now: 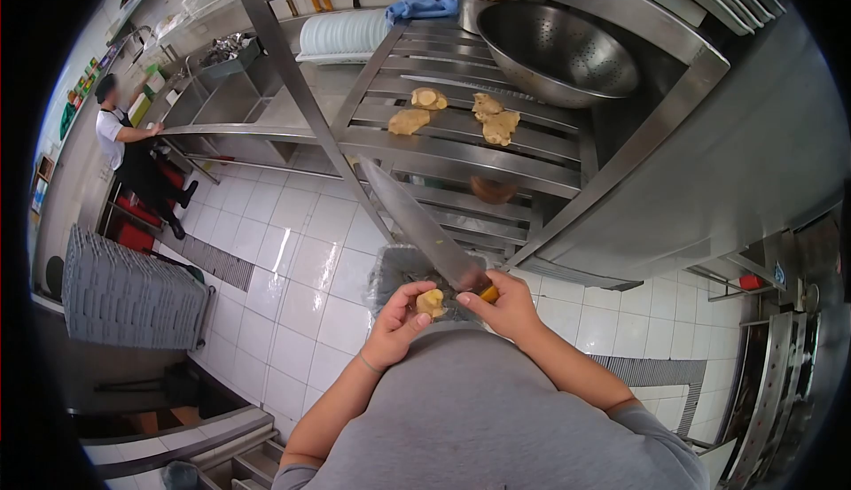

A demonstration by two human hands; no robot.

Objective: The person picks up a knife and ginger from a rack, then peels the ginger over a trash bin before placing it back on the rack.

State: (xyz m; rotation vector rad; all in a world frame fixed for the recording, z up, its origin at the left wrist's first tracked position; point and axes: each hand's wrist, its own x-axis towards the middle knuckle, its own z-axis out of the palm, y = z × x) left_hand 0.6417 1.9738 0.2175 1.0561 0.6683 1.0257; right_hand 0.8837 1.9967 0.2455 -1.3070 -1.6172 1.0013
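Note:
My left hand (396, 325) holds a small piece of ginger (431, 303) between thumb and fingers. My right hand (506, 306) is wrapped round the yellow handle of a large knife (424, 229), whose wide blade points up and to the left. Both hands are close together in front of my grey shirt, over a lined bin (390, 270). On the slatted metal shelf (443, 153) ahead lie more ginger pieces, some at the left (409, 121) and a knobbly one at the right (500, 128).
A big steel colander (558, 51) and a blue cloth (425, 3) sit on the rack, beside white plates (341, 36). A person in a dark apron (137, 149) stands at the far-left counter. Stacked grey trays (128, 291) stand at the left.

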